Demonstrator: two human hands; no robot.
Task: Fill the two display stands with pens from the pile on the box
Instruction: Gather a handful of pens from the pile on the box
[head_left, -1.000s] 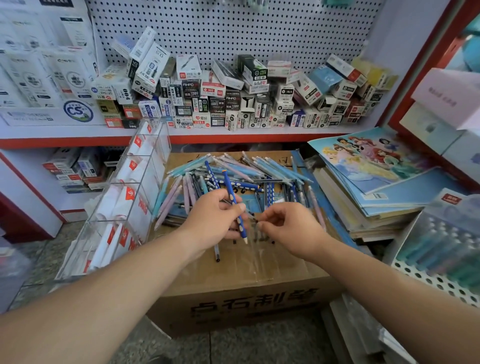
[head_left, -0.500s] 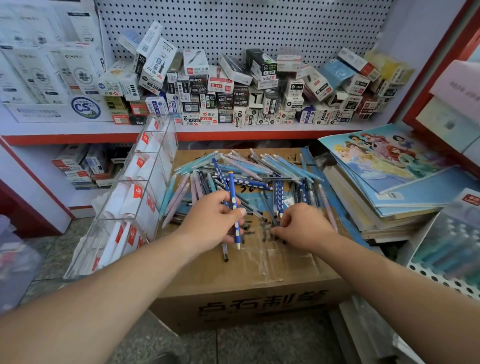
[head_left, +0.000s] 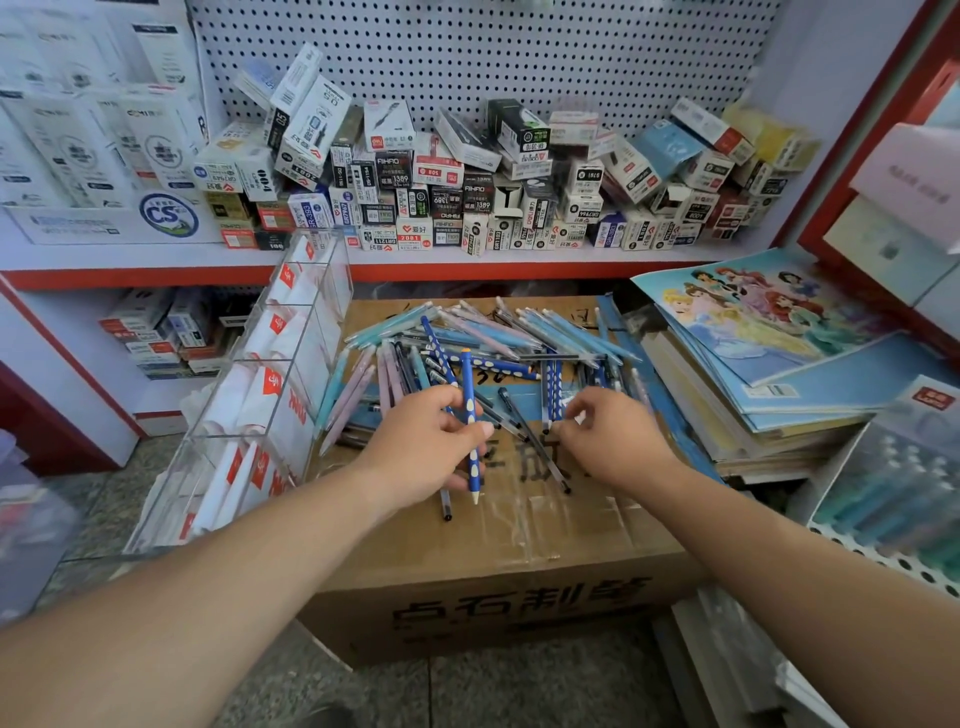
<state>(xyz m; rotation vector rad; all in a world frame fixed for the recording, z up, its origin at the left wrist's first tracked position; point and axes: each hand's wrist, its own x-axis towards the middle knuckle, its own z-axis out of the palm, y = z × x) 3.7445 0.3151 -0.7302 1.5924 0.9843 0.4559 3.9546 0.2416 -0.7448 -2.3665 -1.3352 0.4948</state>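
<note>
Head view: display stand (head_left: 218, 437) compartments hold white, red-tagged packets (head_left: 270, 387).

Shelf (head_left: 467, 270) of small boxes (head_left: 467, 182), stacked notebooks (head_left: 769, 332)

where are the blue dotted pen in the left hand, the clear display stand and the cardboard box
blue dotted pen (head_left: 467, 379): head view, upper barrel just below its top end.
clear display stand (head_left: 314, 371): head view, right side wall.
cardboard box (head_left: 519, 642): head view, front face below the print.
</note>
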